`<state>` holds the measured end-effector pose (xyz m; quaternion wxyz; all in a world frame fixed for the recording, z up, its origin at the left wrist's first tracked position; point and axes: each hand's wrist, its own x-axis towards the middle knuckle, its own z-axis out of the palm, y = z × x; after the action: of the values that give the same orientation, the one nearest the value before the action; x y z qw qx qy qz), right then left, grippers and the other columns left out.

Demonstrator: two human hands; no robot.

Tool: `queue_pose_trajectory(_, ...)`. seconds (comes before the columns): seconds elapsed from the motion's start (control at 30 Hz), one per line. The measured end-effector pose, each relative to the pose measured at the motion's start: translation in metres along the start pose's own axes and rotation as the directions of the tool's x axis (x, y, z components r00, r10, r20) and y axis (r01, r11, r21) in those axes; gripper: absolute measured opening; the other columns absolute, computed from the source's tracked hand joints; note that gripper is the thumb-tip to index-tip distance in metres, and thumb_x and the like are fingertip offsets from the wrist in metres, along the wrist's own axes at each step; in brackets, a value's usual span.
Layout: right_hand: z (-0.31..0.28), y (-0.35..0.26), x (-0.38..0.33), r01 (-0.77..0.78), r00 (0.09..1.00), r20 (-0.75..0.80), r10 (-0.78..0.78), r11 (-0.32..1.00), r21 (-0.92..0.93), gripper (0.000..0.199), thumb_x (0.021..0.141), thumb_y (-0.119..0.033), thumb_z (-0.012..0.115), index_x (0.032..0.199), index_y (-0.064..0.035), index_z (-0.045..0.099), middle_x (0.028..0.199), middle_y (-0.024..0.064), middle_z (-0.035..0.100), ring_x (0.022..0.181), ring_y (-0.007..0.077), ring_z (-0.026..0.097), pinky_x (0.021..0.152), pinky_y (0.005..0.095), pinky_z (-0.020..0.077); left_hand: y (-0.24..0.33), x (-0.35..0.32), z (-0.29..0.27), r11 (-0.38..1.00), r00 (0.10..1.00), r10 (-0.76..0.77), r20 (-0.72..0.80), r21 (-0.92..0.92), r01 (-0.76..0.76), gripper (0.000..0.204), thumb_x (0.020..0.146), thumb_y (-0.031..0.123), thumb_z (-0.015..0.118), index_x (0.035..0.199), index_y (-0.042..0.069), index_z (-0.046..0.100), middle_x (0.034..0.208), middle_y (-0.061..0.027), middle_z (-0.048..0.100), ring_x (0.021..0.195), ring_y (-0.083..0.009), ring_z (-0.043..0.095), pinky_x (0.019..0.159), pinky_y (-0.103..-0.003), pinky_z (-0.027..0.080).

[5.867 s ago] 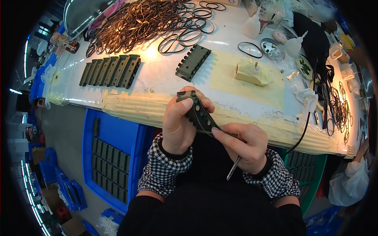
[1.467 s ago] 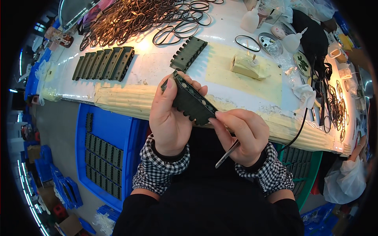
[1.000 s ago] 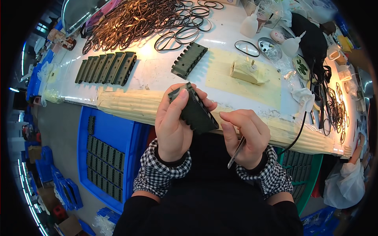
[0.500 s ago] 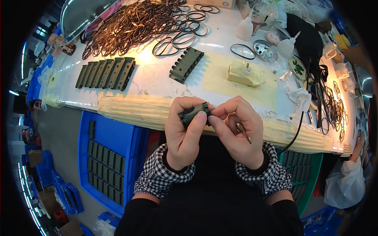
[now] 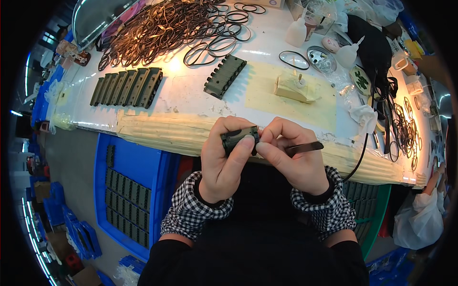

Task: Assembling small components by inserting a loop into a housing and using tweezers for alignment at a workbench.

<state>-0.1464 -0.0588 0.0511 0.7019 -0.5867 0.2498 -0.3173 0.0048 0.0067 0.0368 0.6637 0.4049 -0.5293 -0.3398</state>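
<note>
My left hand [image 5: 224,162] is wrapped round a small dark green block-like part [image 5: 236,138], its thumb pressed on the top face. The fingertips of my right hand [image 5: 293,157] meet the part's right end; whatever they pinch there is hidden. Tucked in the same hand, a slim dark metal tool, apparently tweezers [image 5: 305,147], sticks out to the right. Just beyond my hands, a short row of green parts [image 5: 225,76] sits on the white table. A longer row of like parts [image 5: 126,87] lies farther left.
A tangle of dark rubber bands [image 5: 157,35] covers the table's back left. Behind my right hand stands a taped block [image 5: 293,88], with squeeze bottles [image 5: 296,32] farther back. Below the table edge, a blue tray [image 5: 126,171] and a green tray [image 5: 379,224] hold more parts.
The tool in my right hand has swung up and now points right instead of down. My right hand has shifted slightly right, and the held part has turned a little.
</note>
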Motion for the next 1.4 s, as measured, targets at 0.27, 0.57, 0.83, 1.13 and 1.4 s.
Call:
queue_pose_trajectory(0.27,0.003,0.001,-0.003,-0.032,0.999,-0.038,0.034,0.997,0.064,0.007,0.089,-0.007,0.064,0.09,-0.0009,0.06,0.074,-0.0052,0.057,0.052,-0.005,0.038,0.047,0.0135,0.028,0.0,-0.001,-0.005,0.999,0.997,-0.039,0.066,0.021,0.038,0.018,0.096,0.007,0.049,0.109,-0.004,0.051,0.104,-0.0094,0.055,0.091,-0.0114,0.053,0.081,-0.026,0.044)
queue_pose_trajectory(0.57,0.008,0.0,-0.005,0.017,0.99,-0.14,-0.027,0.997,-0.073,0.01,0.087,-0.007,0.066,0.092,0.0006,0.061,0.076,-0.0041,0.059,0.053,-0.004,0.042,0.047,0.0149,0.0302,0.004,0.002,-0.006,0.941,0.976,-0.217,0.022,-0.261,0.215,0.018,0.096,0.011,0.048,0.109,-0.002,0.05,0.1,-0.0106,0.064,0.095,-0.0137,0.059,0.088,-0.028,0.047)
queue_pose_trajectory(0.83,0.018,0.003,0.0,0.434,0.742,-0.034,-0.669,0.519,-0.736,0.019,0.072,-0.006,0.076,0.086,-0.0032,0.063,0.074,0.0059,0.062,0.055,0.0154,0.059,0.047,0.0267,0.0438,-0.003,-0.002,-0.003,0.955,0.982,-0.189,0.016,-0.232,0.187,0.02,0.098,0.012,0.046,0.113,-0.002,0.045,0.103,-0.0114,0.061,0.095,-0.0132,0.059,0.086,-0.028,0.049)
queue_pose_trajectory(1.13,0.02,0.012,0.005,0.441,0.616,0.004,-0.788,0.341,-0.83,0.018,0.07,-0.006,0.075,0.081,-0.0037,0.062,0.072,0.0069,0.062,0.055,0.0199,0.06,0.047,0.0278,0.0449,-0.001,-0.005,0.006,0.967,0.984,-0.173,-0.03,-0.194,0.164,0.022,0.099,0.011,0.042,0.116,-0.003,0.041,0.103,-0.0121,0.059,0.092,-0.0118,0.058,0.081,-0.026,0.05)
queue_pose_trajectory(1.4,0.02,0.002,-0.005,0.42,0.757,-0.067,-0.65,0.563,-0.712,0.015,0.072,-0.001,0.072,0.085,-0.0005,0.065,0.074,0.0108,0.063,0.059,0.0217,0.063,0.051,0.0277,0.0484,-0.006,-0.001,-0.007,0.838,0.953,-0.304,-0.004,-0.478,0.265,0.021,0.09,0.015,0.05,0.103,-0.001,0.049,0.093,-0.0121,0.061,0.085,-0.0172,0.059,0.082,-0.031,0.048)
